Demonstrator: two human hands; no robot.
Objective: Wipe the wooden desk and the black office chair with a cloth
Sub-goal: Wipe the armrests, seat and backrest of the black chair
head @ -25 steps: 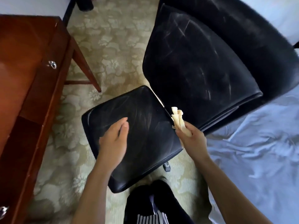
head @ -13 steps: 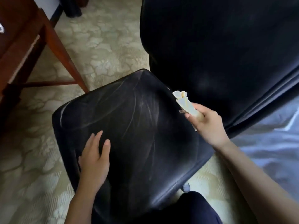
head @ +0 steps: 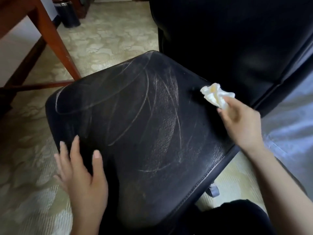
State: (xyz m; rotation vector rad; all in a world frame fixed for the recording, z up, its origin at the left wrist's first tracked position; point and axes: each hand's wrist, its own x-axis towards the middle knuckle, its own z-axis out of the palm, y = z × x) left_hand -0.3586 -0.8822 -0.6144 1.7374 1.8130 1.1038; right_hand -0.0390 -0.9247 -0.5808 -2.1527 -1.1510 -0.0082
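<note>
Advanced since the prior frame, the right hand (head: 240,122) pinches the crumpled cloth (head: 216,96), which projects beyond its fingertips over the chair seat (head: 144,133). The left hand (head: 83,173), fingers straight and spread, rests on the seat corner beneath them, probably to steady it.

There is one black chair (head: 144,133) and one crumpled white cloth (head: 215,96). Two hands show: one left hand (head: 84,180) and one right hand (head: 242,124). One wooden desk (head: 47,31) is in view with one slanted leg. There is also one dark bin (head: 67,12), one wheel (head: 213,189), one patterned carpet (head: 105,36) and one pale sheet (head: 291,126).
</note>
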